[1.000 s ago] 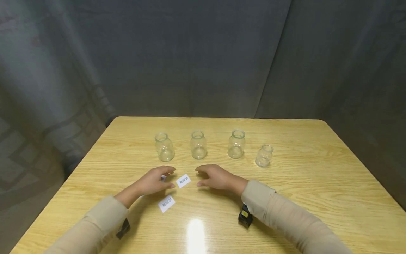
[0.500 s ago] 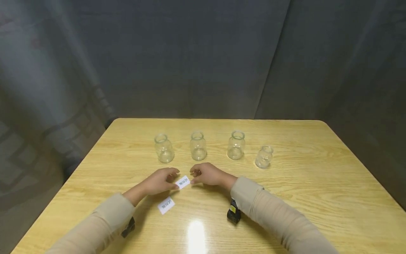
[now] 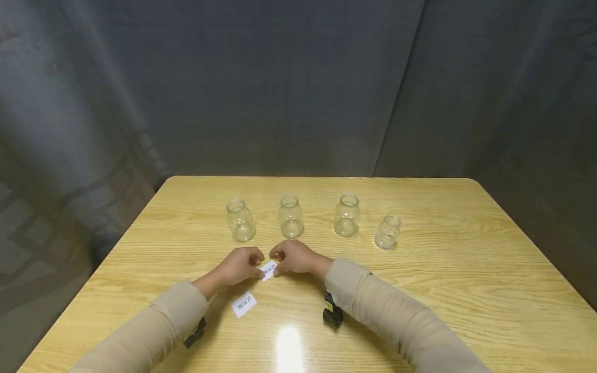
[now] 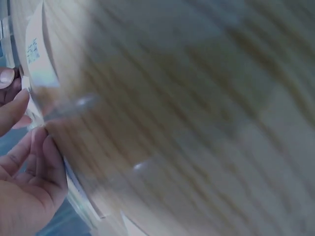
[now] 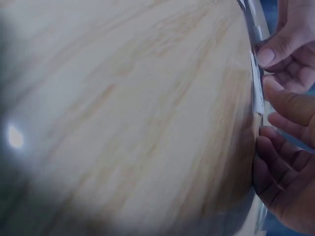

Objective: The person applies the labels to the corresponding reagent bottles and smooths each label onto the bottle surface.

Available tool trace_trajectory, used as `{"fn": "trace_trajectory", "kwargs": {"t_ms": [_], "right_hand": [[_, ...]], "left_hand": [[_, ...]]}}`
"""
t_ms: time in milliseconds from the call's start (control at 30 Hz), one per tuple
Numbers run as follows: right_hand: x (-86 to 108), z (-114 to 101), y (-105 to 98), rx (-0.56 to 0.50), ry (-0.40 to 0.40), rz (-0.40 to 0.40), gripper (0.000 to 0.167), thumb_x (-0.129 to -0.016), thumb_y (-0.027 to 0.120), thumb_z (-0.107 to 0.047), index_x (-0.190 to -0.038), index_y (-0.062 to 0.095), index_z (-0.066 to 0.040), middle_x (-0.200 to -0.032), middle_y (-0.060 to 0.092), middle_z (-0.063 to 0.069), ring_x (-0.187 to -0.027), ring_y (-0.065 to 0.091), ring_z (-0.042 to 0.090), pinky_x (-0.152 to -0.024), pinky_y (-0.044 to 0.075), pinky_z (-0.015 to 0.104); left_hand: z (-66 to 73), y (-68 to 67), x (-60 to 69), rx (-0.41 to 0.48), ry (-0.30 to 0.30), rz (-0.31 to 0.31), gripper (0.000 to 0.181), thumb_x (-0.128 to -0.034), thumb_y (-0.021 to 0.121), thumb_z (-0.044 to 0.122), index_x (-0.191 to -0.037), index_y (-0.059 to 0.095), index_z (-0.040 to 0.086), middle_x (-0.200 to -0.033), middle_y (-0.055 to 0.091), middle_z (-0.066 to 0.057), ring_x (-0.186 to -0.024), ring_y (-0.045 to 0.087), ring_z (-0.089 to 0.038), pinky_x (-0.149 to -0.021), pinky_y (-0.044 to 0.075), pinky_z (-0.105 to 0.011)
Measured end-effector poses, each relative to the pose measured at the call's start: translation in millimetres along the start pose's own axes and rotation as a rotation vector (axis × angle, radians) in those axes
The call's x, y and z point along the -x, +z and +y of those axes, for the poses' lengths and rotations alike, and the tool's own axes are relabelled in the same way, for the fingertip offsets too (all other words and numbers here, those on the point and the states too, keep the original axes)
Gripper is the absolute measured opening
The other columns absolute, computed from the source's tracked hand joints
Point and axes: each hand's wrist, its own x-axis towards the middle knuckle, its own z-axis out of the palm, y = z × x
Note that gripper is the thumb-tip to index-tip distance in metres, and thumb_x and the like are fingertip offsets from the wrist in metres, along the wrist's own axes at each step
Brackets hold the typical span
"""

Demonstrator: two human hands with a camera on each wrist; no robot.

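A small white card with dark writing lies between my two hands, just in front of the jars. My left hand pinches its left edge, the thumb on the writing side. At the card's right edge my right hand does the same with thumb and forefinger. Both sets of fingertips nearly meet at the card, seen edge-on in the right wrist view. A second written card lies flat nearer me, below the left hand. Further white edges show beside the left hand in its wrist view, largely hidden.
Behind the hands stand three clear glass jars, left, middle and right. A smaller glass jar stands further right. All are on a wooden table, with a grey curtain behind it.
Both hands have come together over the upper card, the right moving left and the left moving right. Their fingers have closed on its edges. Jars and the lower card stay in place.
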Motion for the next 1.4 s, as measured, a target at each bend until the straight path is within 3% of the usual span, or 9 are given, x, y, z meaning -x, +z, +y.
{"fn": "trace_trajectory", "kwargs": {"t_ms": [167,467,800,1100,1400], "right_hand": [[-0.8,-3,2,0.088,0.020,0.004,0.037,-0.067,0.073,-0.017,-0.101,0.063,-0.005,-0.071,0.049,-0.004,-0.067,0.043,0.009,-0.059,0.039,0.020],[-1.3,-3,6,0.186,0.028,0.027,0.029,-0.067,0.072,-0.017,-0.094,0.063,-0.011,-0.074,0.053,-0.005,-0.071,0.048,0.009,-0.061,0.041,0.021],[-3.4,-6,10,0.182,0.031,0.017,0.019,-0.065,0.073,-0.013,-0.076,0.058,-0.010,-0.068,0.047,-0.005,-0.064,0.043,0.009,-0.056,0.039,0.019],[-4.5,-8,11,0.180,0.014,0.051,0.029,-0.064,0.075,-0.011,-0.074,0.048,-0.009,-0.066,0.043,-0.003,-0.062,0.040,0.010,-0.053,0.036,0.019],[-4.6,-8,11,0.149,-0.015,0.082,0.029,-0.063,0.074,-0.008,-0.073,0.047,-0.009,-0.065,0.043,-0.004,-0.062,0.041,0.010,-0.054,0.037,0.019]], "left_hand": [[1.6,3.7,-2.3,0.000,-0.020,0.013,0.026,-0.0653,0.072,0.005,-0.086,0.056,0.002,-0.075,0.053,-0.001,-0.071,0.048,-0.012,-0.065,0.044,-0.024],[4.3,9.0,-3.4,-0.023,0.009,0.032,0.020,-0.0640,0.071,0.001,-0.075,0.055,0.004,-0.067,0.051,0.002,-0.064,0.046,-0.010,-0.060,0.042,-0.023],[3.6,8.6,-2.2,-0.036,-0.018,-0.010,0.017,-0.0681,0.069,0.002,-0.076,0.054,0.006,-0.069,0.050,0.002,-0.065,0.045,-0.012,-0.059,0.041,-0.024],[3.6,6.6,-6.8,-0.081,0.074,-0.012,0.018,-0.0663,0.069,0.001,-0.075,0.054,0.006,-0.068,0.052,0.002,-0.065,0.046,-0.011,-0.060,0.042,-0.025],[3.9,6.5,-7.8,-0.082,0.084,0.015,0.017,-0.0684,0.067,0.001,-0.074,0.052,0.007,-0.068,0.051,0.002,-0.066,0.046,-0.011,-0.060,0.041,-0.025]]}}
